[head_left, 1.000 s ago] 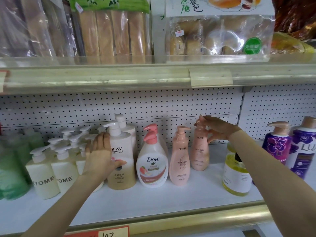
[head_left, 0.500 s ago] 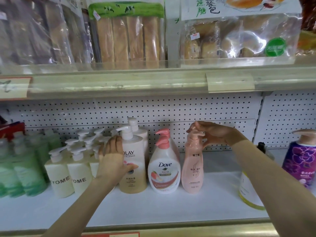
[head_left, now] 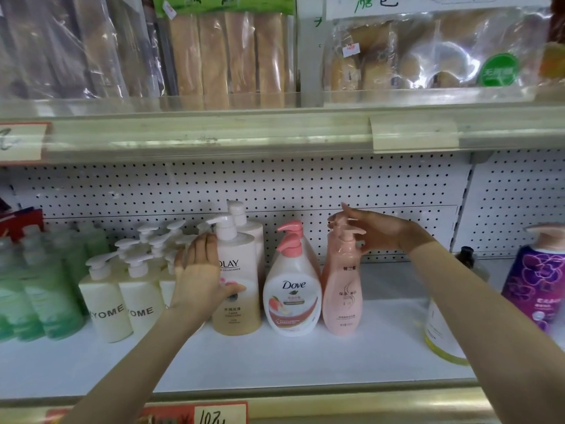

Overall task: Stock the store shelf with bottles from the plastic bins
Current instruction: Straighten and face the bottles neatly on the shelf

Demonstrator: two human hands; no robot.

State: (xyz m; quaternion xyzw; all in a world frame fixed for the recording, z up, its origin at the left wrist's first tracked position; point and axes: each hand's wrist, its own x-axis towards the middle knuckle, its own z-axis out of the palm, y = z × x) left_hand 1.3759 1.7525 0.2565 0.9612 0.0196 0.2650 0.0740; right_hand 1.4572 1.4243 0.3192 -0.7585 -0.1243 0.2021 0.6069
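The right hand (head_left: 379,232) reaches in from 3 o'clock with its fingers hooked loosely about the pump head of the pink bottle (head_left: 342,289); whether they truly pinch it cannot be told, as thumb and fingertips look partly spread. That bottle now stands upright on the shelf (head_left: 275,359), pressed close against the right flank of the Dove bottle (head_left: 292,298), at about the centre of the view. A second ago two pink bottles stood side by side to the Dove's right; now only one shows, so the other has likely been slid behind it, front to back. The left hand (head_left: 203,273), fingers open, lies flat against the Olay bottle (head_left: 238,283) at 9 o'clock, as before, steadying the row. The row has closed up, leaving bare shelf toward 3 o'clock, probably for more stock.
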